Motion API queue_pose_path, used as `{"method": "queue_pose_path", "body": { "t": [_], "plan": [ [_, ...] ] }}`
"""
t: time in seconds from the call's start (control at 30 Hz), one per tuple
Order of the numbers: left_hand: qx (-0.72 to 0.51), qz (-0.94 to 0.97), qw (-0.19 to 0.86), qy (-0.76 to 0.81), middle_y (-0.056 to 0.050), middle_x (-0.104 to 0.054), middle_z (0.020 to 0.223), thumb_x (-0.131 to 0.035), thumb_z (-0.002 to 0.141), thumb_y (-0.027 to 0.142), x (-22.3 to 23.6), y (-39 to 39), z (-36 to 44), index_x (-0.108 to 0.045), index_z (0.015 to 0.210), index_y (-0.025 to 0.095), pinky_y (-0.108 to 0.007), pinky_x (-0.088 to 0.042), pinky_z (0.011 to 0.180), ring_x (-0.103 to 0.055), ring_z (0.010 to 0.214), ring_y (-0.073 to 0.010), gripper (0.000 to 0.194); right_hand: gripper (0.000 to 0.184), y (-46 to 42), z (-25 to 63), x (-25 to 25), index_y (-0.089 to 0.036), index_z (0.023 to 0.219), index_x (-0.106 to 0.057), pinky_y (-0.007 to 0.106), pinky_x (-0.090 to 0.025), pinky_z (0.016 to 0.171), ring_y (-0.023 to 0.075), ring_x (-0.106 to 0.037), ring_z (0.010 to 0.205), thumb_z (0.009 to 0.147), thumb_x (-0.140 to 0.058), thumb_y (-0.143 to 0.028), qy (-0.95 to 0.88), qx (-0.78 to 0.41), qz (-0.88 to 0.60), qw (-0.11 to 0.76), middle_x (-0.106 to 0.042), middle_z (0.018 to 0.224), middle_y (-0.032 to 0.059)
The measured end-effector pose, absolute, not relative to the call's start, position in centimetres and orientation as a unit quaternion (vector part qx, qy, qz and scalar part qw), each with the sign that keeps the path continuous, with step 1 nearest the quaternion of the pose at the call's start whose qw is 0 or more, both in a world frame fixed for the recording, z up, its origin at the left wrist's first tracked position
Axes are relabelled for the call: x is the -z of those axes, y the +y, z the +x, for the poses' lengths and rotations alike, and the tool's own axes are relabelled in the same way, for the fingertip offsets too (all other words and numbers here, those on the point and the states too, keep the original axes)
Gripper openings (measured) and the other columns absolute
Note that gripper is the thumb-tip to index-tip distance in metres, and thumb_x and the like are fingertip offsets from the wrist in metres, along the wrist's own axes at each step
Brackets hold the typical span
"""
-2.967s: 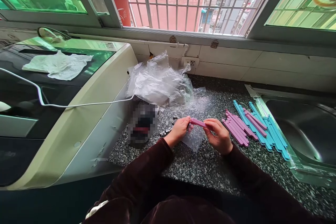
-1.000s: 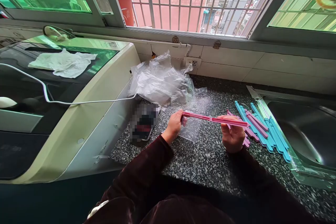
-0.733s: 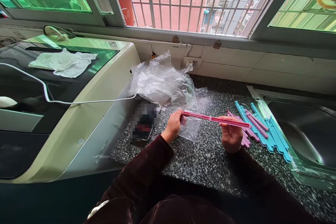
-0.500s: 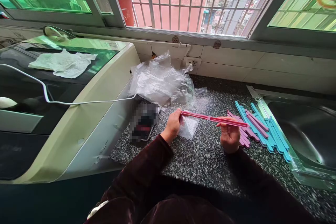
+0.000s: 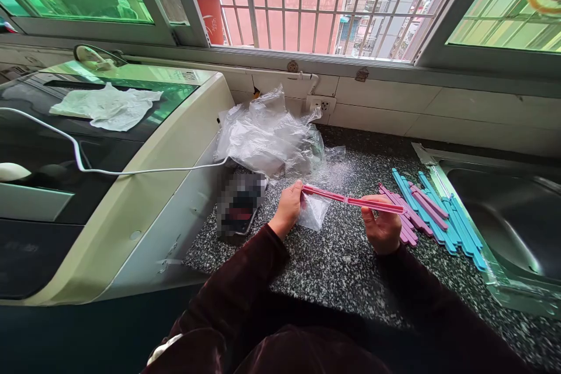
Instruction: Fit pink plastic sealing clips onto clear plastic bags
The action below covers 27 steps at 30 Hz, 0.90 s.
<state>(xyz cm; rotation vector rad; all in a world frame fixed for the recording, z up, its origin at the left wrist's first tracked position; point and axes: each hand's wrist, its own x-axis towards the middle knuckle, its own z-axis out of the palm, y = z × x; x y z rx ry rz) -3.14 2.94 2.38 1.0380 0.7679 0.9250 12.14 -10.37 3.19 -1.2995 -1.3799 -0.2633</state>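
My left hand (image 5: 288, 209) is closed around one end of a pink bag sealing clip (image 5: 331, 195), which is folded out nearly straight with a joint near its middle. The fingers of my right hand (image 5: 382, 228) grip the clip's other half, whose tip sticks out past them. Below the clip, beside my left hand, lies a small clear plastic bag (image 5: 314, 213) on the counter. Just right of my right hand, several purple clips (image 5: 409, 231) and blue clips (image 5: 467, 228) are spread in a loose pile.
Crumpled clear plastic bags (image 5: 272, 137) lie against the back wall. A blurred phone (image 5: 241, 204) rests left of my left hand. The washing machine (image 5: 170, 187) borders the speckled counter (image 5: 324, 274) on the left, with a white cable (image 5: 175, 170) across it. A steel sink (image 5: 495, 210) is at right.
The clip's right half has slid a little to the left and its far tip now sticks out less beyond my right hand. My left hand stays almost in place.
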Motion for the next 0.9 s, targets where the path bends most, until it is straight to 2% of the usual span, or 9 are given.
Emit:
{"method": "queue_pose_path", "body": {
  "t": [0.2,0.4,0.77,0.9],
  "plan": [
    [-0.397,0.524,0.657,0.370,0.005,-0.036,0.037,-0.048,0.078,0.057,-2.33,2.92,-3.34,-0.049,0.051,0.016,-0.024,-0.022,0.040,-0.031,0.035,-0.0071,0.049,0.023,-10.21,12.40,-3.70,-0.022,0.096,-0.054,0.038,-0.051,0.070,0.0190,-0.057,0.079,0.076,-0.058,-0.012,-0.630,0.158,-0.539,0.536,-0.059,0.083,0.0045],
    [-0.394,0.542,0.648,0.362,0.004,-0.038,0.037,-0.047,0.079,0.055,-2.58,2.50,-3.31,-0.047,0.050,0.017,-0.023,-0.024,0.040,-0.034,0.036,-0.0073,0.048,0.031,-9.77,12.33,-3.33,-0.021,0.102,-0.054,0.038,-0.052,0.073,0.0204,-0.058,0.083,0.073,-0.066,-0.021,-0.659,0.110,-0.551,0.500,-0.059,0.088,0.0065],
    [-0.376,0.544,0.671,0.335,0.003,-0.041,0.039,-0.049,0.079,0.051,-2.50,2.17,-3.19,-0.048,0.049,0.016,-0.023,-0.026,0.042,-0.035,0.038,-0.0074,0.046,0.011,-9.78,12.29,-3.09,-0.021,0.088,-0.059,0.034,-0.049,0.067,0.0174,-0.057,0.073,0.077,-0.062,-0.018,-0.662,0.114,-0.579,0.462,-0.063,0.076,0.0032],
    [-0.338,0.495,0.748,0.285,0.004,-0.045,0.046,-0.059,0.070,0.047,-2.84,2.12,-3.25,-0.054,0.062,0.015,-0.022,-0.029,0.044,-0.038,0.041,-0.0070,0.034,0.009,-9.70,12.43,-3.12,-0.020,0.085,-0.059,0.033,-0.048,0.065,0.0167,-0.058,0.071,0.077,-0.061,-0.018,-0.654,0.133,-0.585,0.462,-0.064,0.075,0.0032]
  ]
}}
